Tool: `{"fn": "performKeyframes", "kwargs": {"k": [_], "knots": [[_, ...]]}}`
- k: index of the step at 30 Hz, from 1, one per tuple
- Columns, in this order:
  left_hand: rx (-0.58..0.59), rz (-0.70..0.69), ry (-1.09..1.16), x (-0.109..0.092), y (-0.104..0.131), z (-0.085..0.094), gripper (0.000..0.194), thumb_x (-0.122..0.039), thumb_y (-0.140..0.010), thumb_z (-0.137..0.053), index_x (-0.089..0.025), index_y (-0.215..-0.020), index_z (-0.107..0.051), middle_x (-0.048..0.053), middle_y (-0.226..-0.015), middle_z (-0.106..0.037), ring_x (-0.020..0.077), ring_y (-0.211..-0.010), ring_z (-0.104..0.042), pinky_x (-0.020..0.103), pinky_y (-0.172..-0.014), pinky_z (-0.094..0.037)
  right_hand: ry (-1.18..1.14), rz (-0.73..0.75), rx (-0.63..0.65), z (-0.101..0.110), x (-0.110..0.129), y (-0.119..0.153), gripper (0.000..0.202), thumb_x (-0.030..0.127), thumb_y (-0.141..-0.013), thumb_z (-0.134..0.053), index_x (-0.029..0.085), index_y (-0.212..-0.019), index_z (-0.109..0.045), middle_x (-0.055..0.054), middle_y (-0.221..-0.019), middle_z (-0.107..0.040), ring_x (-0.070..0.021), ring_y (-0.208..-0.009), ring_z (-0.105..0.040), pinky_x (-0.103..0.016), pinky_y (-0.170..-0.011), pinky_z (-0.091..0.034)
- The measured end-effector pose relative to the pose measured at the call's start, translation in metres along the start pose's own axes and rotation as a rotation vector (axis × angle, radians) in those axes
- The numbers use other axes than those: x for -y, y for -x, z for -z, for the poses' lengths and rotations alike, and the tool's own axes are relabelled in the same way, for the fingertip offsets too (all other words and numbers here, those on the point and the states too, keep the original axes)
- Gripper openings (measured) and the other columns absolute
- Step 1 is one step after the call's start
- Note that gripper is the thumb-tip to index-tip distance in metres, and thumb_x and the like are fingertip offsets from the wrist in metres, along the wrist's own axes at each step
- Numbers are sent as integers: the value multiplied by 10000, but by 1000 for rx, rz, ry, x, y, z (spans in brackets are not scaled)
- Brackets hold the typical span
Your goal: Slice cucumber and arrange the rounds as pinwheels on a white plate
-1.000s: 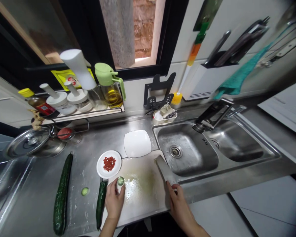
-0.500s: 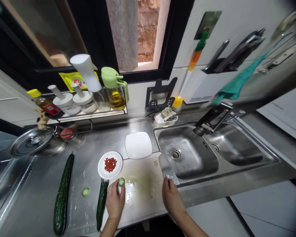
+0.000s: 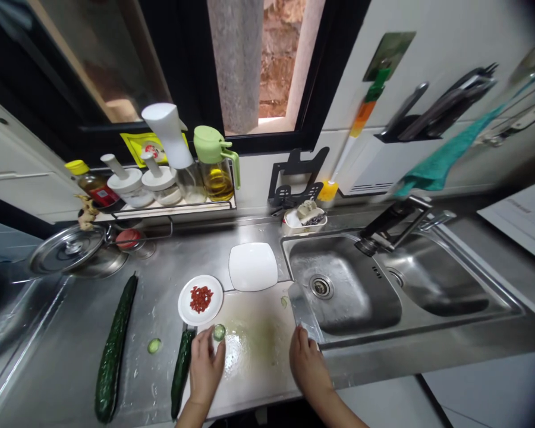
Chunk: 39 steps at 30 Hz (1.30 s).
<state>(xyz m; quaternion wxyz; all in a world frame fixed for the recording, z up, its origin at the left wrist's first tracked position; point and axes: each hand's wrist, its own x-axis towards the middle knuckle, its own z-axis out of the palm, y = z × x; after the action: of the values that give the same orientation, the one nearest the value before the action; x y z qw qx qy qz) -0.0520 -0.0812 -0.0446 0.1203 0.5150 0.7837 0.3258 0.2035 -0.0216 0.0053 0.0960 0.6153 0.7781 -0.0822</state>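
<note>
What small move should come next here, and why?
Probably the left hand should set its cucumber bit on the counter beside the similar slice: the bit sits at the fingertips, near the board's left side, while the right hand holds the knife at the board's right edge, seemingly out of the way.

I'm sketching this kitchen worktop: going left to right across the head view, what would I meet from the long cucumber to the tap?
Long cucumber → small green slice → shorter cucumber → left hand → squarish white plate → right hand → tap.
</note>
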Motion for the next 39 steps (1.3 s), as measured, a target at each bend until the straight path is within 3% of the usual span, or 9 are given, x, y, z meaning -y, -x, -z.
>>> {"fn": "performKeyframes", "kwargs": {"k": [6,8,13,15,19,26,32,35,39], "knots": [[30,-30,75,-39,-32,3,447,-426,-845,-487,-139,-1185,-530,149,-1093,-542,232,-958,-561,397,-880,-467,-5,-36,79,27,-5,-20,404,56,-821,-333,96,-1167,-537,-187,-1086,-580,-274,-977,-521,-383,-732,-464],[99,18,67,-60,-57,-3,478,-417,-865,-447,-136,-1251,-472,151,-1127,-540,199,-830,-583,402,-851,-477,-102,11,145,42,-8,-44,309,135,-843,-397,107,-1100,-565,-167,-1031,-592,-267,-988,-513,-353,-764,-431],[300,314,-197,-104,-124,-26,555,-357,-845,-486,-60,-1303,-384,226,-1204,-521,269,-1024,-582,358,-842,-447,-266,-25,71,65,-10,-128,335,170,-860,-414,86,-1163,-529,-153,-1096,-590,-228,-1035,-499,-308,-889,-323],[404,415,-278,-113,-141,-33,543,-331,-841,-494,-47,-1290,-382,228,-1167,-557,278,-1020,-592,343,-809,-443,-277,-43,66,65,-6,-156,307,170,-861,-409,87,-1125,-543,-152,-1077,-600,-225,-1017,-510,-298,-860,-326],[433,451,-300,-116,-154,-44,420,-272,-846,-483,-36,-1194,-466,220,-1081,-613,264,-1004,-610,305,-781,-432,-309,-48,62,57,4,-188,299,155,-852,-426,87,-1118,-545,-145,-1041,-623,-207,-992,-533,-277,-846,-326],[409,475,-291,-114,-158,-51,321,-239,-844,-487,-47,-1095,-540,227,-1105,-602,253,-982,-621,295,-769,-426,-359,-57,64,42,7,-201,275,112,-816,-427,98,-1037,-591,-130,-999,-652,-190,-920,-572,-254,-814,-343],[376,444,-229,-117,-160,-42,310,-268,-828,-530,-69,-1065,-555,193,-1073,-625,247,-1008,-603,291,-791,-414,-421,-86,27,46,0,-203,264,141,-802,-425,117,-981,-618,-117,-951,-660,-187,-872,-574,-244,-746,-361],[371,416,-194,-117,-150,-32,296,-273,-817,-548,-84,-1044,-560,170,-1046,-638,235,-996,-603,282,-800,-409,-468,-59,-3,53,-4,-188,283,152,-801,-411,123,-998,-612,-98,-927,-660,-182,-848,-572,-241,-731,-371],[362,376,-82,-108,-117,-16,256,-273,-796,-565,-105,-989,-556,139,-972,-647,231,-938,-605,289,-793,-411,-530,-4,-35,58,-9,-146,313,173,-788,-427,149,-1050,-595,-70,-939,-658,-180,-861,-573,-244,-753,-389]]}}
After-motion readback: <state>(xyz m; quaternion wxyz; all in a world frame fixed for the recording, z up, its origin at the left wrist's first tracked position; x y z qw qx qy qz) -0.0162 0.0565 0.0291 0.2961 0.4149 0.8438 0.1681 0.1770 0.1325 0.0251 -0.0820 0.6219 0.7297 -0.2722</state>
